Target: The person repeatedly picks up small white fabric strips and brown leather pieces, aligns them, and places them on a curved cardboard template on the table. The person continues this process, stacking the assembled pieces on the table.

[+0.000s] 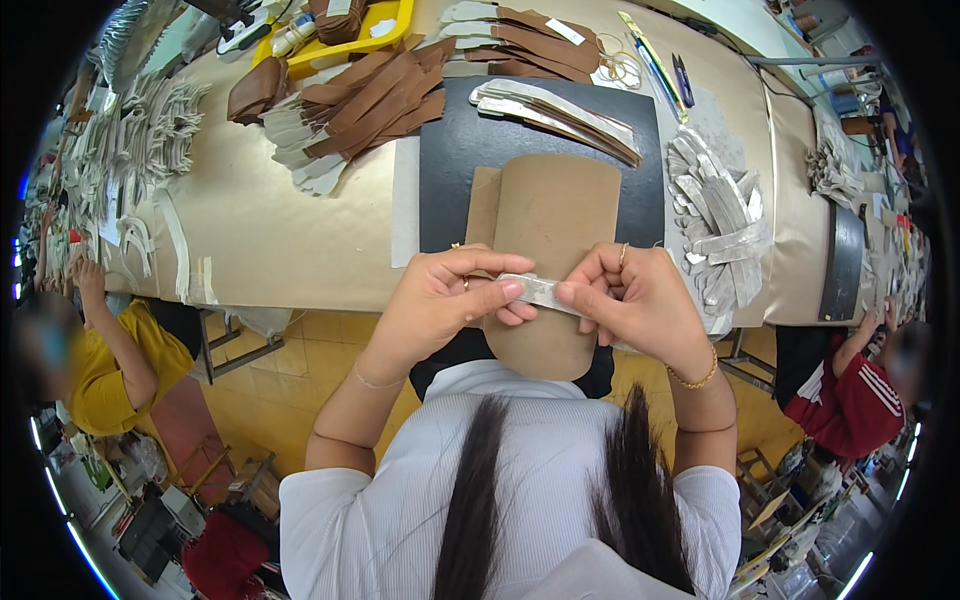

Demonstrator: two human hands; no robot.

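Both of my hands pinch a short whitish-grey strip (541, 291), held level over the near part of a tan, rounded board (555, 215). My left hand (445, 292) has its thumb on top of the strip's left end, with fingers curled beneath. At the right end, my right hand (640, 300) grips it between thumb and bent fingers. The tan board rests partly on a black mat (448, 150) and sticks out past the table's front edge. Several long strips, pale on one side and brown on the other, lie stacked (560, 115) at the mat's far side.
Right of the mat lies a heap of grey-white strips (722, 225). Brown strips (375, 100) with pale ends fan out at the back left, near a yellow tray (400, 28). Pens (655, 65) and dark snips (683, 80) lie back right. Co-workers sit at left (130, 365) and right (850, 400).
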